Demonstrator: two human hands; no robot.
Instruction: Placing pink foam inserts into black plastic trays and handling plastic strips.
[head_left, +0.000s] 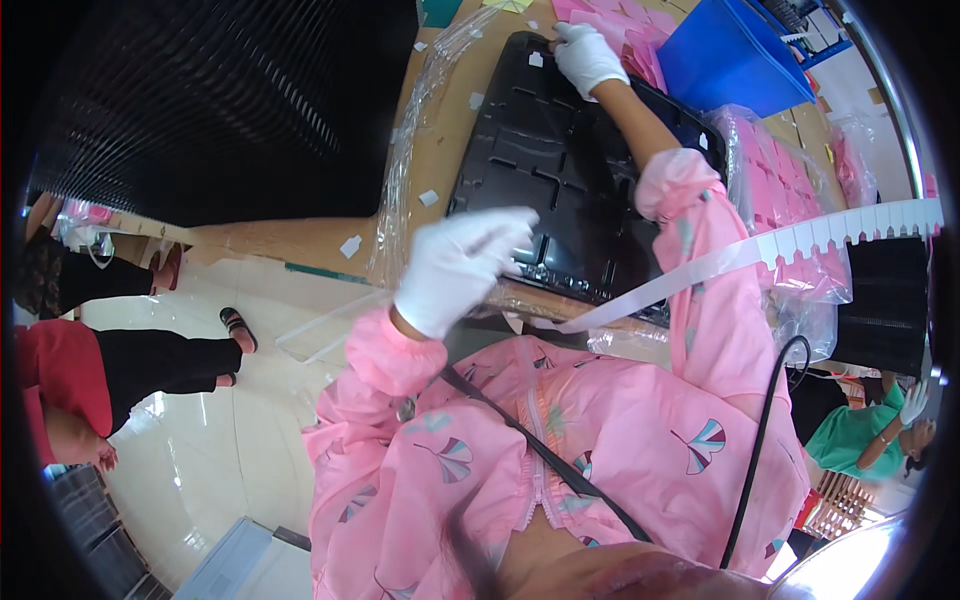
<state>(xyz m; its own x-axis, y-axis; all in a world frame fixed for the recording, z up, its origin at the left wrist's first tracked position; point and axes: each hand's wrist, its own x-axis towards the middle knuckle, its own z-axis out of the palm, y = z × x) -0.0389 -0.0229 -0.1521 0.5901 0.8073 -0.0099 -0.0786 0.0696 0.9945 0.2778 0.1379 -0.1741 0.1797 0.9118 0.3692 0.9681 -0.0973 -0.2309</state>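
The black moulded panel (570, 180) lies near the middle of the tan tabletop (452, 120), its near side just beside the tabletop's near edge. My gloved right hand (590, 60) is at the panel's far side, fingers partly bent; I can't tell whether they pinch anything. My gloved left hand (462, 265) is blurred above the panel's near left corner, fingers stretched forward and somewhat apart; I can't tell whether anything sits between them.

A small white label (536, 60) is on the panel near its far left corner, another (703, 141) near its right side; any print on them is too small to read. More white slips (349, 246) lie left of the panel, toward the near edge. A notched white strip (735, 257) curves across my right sleeve (715, 290). Toward the tabletop's far right corner are a blue bin (725, 60) and plastic-wrapped pink packs (785, 195).
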